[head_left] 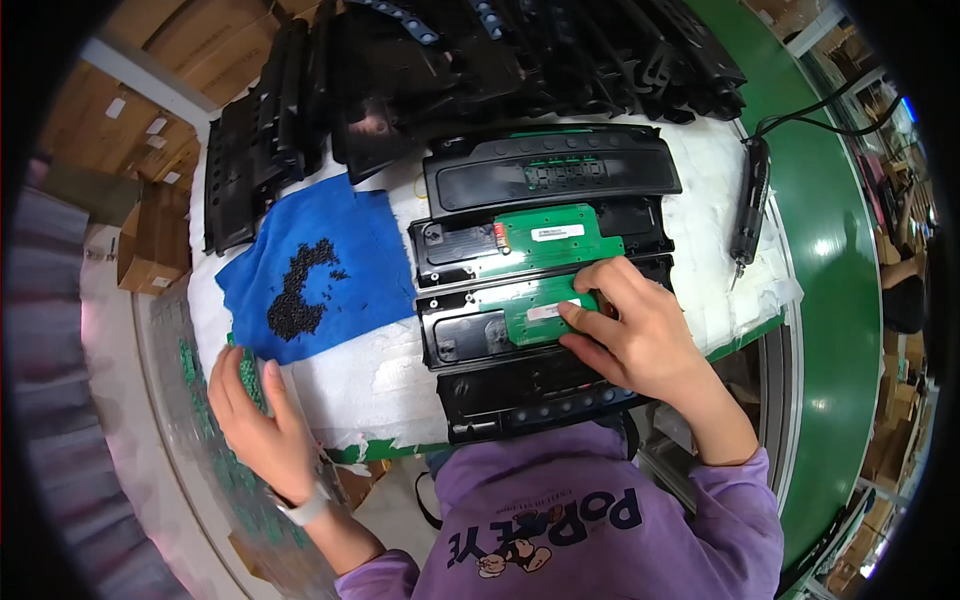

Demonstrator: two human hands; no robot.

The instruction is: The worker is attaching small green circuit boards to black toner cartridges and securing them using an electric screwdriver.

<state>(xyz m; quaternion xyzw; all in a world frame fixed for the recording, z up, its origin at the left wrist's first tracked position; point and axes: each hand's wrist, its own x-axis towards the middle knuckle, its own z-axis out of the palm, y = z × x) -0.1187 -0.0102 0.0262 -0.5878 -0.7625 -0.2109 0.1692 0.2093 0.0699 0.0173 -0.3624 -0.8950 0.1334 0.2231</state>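
My right hand (635,325) is bent over a green circuit board (525,322) with a white label, its fingertips and thumb on the board's right end. That board lies in an open black plastic casing (468,338). Just above it, a similar casing holds another green circuit board (545,240) with a small red-and-gold cylindrical part. My left hand (255,425) is at the table's left edge, thumb and fingers spread apart, beside small green pieces (250,385). Whether it touches them I cannot tell.
A blue cloth (360,225) carries a heap of tiny black screws (295,305). Many black casings (440,90) are stacked at the far side. An electric screwdriver (750,205) with a cable lies at the right. Cardboard boxes (150,250) stand at the left.
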